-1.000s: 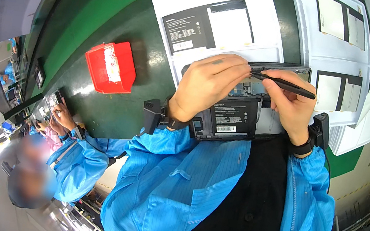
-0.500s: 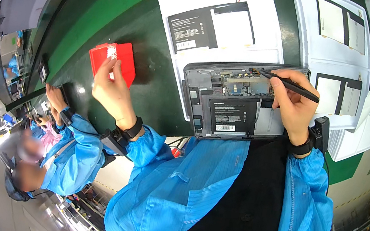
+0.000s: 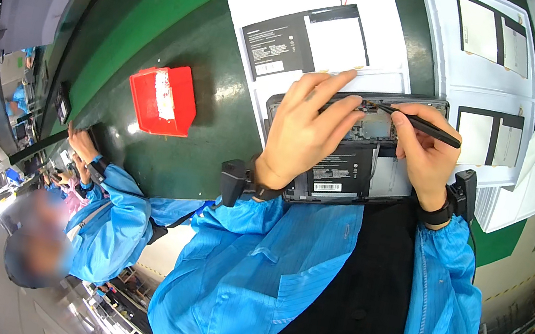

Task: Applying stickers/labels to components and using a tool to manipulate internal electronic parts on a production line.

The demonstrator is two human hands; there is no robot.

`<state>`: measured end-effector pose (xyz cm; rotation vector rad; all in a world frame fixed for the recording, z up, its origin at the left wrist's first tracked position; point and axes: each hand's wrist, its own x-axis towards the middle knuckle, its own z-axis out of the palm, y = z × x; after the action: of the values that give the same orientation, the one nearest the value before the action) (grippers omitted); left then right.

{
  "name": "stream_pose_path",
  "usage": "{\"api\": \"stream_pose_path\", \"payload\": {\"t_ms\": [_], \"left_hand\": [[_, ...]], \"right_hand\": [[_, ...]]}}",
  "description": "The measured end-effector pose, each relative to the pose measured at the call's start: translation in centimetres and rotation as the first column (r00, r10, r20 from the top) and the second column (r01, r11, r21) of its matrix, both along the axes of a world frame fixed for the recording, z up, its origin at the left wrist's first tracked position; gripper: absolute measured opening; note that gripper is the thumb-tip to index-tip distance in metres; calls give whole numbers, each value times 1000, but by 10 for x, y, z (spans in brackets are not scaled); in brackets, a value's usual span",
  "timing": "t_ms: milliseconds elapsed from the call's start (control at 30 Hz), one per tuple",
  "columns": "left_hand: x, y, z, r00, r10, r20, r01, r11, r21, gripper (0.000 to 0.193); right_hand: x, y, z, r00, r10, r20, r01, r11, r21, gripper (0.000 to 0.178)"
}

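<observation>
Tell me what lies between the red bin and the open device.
In the head view: dark green tabletop, then a strip of white tray, beside the open device.

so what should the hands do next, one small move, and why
Probably ease the black tweezer-like tool in the right hand slightly toward the fingertips of the left hand: its tip is close beside them, over the circuit board of the opened electronic device, so a small motion seems enough.

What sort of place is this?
Probably an electronics assembly or repair shop: an opened device with its circuit board exposed, flat packs in white trays, and a co-worker in similar blue.
</observation>
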<state>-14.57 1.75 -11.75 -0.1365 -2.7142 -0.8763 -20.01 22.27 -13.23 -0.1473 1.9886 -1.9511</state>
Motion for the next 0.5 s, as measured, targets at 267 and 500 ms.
{"api": "stream_pose_path", "payload": {"t_ms": [267, 500], "left_hand": [[-9, 1, -2, 998, -51, -30, 51, 999, -7, 24], [-7, 2, -3, 998, -56, 1, 55, 997, 45, 20]], "right_hand": [[-2, 0, 2, 998, -9, 68, 8, 1000, 17, 14], [-4, -1, 4, 994, -11, 113, 14, 1000, -21, 15]]}}
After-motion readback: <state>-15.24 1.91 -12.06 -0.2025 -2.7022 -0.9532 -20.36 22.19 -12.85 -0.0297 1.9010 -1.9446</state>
